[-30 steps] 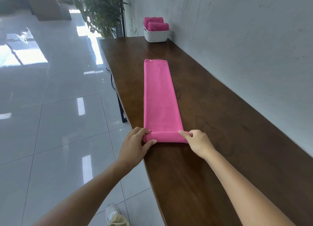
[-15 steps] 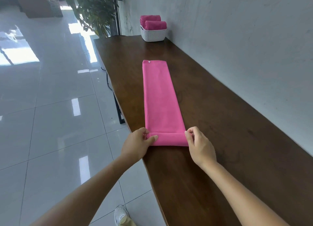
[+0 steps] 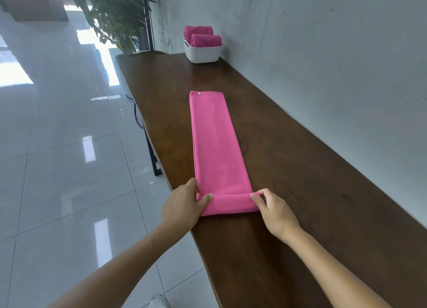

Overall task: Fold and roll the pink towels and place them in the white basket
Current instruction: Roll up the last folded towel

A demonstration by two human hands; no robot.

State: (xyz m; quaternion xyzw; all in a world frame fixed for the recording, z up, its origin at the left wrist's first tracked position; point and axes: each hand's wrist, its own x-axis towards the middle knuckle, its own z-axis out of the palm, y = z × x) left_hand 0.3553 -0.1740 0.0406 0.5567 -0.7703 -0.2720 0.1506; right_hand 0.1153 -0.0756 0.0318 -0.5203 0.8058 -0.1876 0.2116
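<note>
A pink towel [image 3: 215,146], folded into a long strip, lies lengthwise on the dark wooden table [image 3: 300,169], its near end turned into a small roll. The left hand [image 3: 182,206] pinches the roll's left end between thumb and fingers; the right hand [image 3: 275,212] pinches its right end. At the table's far end a white basket [image 3: 202,53] holds two rolled pink towels [image 3: 204,39] against the wall.

A dark wooden table [image 3: 300,192] bears a pink towel [image 3: 215,146] and white basket [image 3: 202,53].
</note>
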